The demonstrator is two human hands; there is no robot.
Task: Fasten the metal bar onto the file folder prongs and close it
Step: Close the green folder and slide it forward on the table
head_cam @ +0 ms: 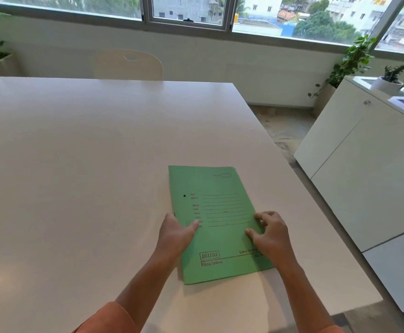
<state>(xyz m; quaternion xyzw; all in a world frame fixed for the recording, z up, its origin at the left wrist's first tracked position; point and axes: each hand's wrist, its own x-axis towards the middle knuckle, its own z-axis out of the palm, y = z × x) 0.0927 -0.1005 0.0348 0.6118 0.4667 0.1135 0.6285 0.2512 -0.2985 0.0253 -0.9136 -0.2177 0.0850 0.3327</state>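
A green file folder (216, 188) lies closed and flat on the white table (76, 152), its printed front cover up. My left hand (175, 233) rests on the folder's left spine edge, thumb lying across the cover. My right hand (269, 233) presses on the folder's right edge with fingers curled down onto the cover. Neither hand lifts the folder. The metal bar and the prongs are hidden; only a small dark hole shows near the spine.
A pale chair (129, 64) stands at the table's far side. White cabinets (364, 152) line the right, past the table's right edge. Potted plants (354, 61) sit by the window wall.
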